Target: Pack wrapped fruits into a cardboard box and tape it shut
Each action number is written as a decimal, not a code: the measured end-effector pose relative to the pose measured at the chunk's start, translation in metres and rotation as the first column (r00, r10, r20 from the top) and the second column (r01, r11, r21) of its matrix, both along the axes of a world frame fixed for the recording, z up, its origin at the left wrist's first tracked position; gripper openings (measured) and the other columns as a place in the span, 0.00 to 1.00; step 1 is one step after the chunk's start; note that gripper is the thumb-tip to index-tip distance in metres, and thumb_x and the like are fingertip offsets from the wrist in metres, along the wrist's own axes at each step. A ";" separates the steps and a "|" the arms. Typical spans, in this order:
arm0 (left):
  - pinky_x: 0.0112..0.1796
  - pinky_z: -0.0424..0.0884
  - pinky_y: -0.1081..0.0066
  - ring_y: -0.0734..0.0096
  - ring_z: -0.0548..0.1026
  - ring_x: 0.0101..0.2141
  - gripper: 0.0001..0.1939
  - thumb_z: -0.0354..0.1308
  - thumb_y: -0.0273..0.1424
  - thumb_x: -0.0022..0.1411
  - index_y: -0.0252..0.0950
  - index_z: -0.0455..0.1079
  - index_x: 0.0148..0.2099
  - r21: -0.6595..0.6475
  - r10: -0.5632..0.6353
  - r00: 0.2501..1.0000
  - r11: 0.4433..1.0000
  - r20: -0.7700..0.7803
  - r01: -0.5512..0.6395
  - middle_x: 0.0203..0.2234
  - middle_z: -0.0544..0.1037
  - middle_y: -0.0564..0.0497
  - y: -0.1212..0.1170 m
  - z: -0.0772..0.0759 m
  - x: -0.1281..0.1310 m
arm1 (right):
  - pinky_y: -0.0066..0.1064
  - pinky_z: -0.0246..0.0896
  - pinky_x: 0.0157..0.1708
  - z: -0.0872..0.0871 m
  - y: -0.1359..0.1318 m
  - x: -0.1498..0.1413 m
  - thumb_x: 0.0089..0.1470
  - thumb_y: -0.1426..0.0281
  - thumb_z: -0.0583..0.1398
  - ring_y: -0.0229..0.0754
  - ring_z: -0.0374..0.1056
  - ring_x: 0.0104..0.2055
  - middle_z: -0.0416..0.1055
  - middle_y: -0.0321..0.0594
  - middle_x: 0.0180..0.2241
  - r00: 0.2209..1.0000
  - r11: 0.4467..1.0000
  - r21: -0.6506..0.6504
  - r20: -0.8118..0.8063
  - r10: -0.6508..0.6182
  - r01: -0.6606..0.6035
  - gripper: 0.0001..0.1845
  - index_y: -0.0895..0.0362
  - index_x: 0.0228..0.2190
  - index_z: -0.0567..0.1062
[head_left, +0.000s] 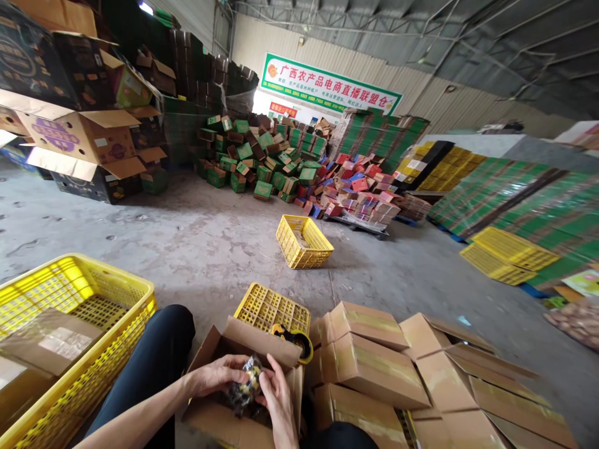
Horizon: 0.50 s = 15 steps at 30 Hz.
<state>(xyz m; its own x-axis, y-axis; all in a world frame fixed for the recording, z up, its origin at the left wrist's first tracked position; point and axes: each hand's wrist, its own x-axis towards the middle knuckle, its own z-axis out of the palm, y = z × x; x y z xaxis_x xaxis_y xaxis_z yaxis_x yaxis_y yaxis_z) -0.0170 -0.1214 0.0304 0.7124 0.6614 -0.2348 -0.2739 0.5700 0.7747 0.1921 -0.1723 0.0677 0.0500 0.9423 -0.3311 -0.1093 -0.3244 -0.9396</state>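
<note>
An open cardboard box (219, 349) sits on my lap at the bottom centre. My left hand (216, 376) and my right hand (279, 398) are both over its opening, fingers closed on a small dark plastic-wrapped item with yellow in it (248, 381). More dark wrapped contents lie inside the box below the hands. A yellow and black tape dispenser (294, 340) rests just behind the box flap. My knee in dark trousers (159, 362) is to the left of the box.
A large yellow crate (116, 324) with cardboard pieces stands at my left. Taped brown boxes (369, 362) are stacked at my right. An upturned yellow crate (271, 307) lies ahead, another yellow crate (303, 242) on the concrete floor. Piles of green, red and flat-packed cartons line the back and right.
</note>
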 end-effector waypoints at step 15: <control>0.42 0.76 0.67 0.58 0.80 0.48 0.38 0.74 0.46 0.58 0.43 0.69 0.66 -0.005 0.106 0.994 0.994 -0.039 -0.106 0.58 0.76 0.41 0.005 0.004 -0.006 | 0.36 0.75 0.39 0.009 0.002 0.002 0.42 0.45 0.75 0.51 0.77 0.42 0.82 0.46 0.41 0.994 0.999 -0.012 -0.094 -0.052 0.051 0.32 0.56 0.40 0.86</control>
<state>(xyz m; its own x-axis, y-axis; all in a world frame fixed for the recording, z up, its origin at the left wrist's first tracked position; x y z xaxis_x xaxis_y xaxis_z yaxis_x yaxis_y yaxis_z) -0.0235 -0.1165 0.0341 0.6288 0.7309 -0.2654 -0.3031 0.5447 0.7819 0.1942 -0.1708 0.0763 0.0667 0.9361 -0.3453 -0.2145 -0.3246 -0.9212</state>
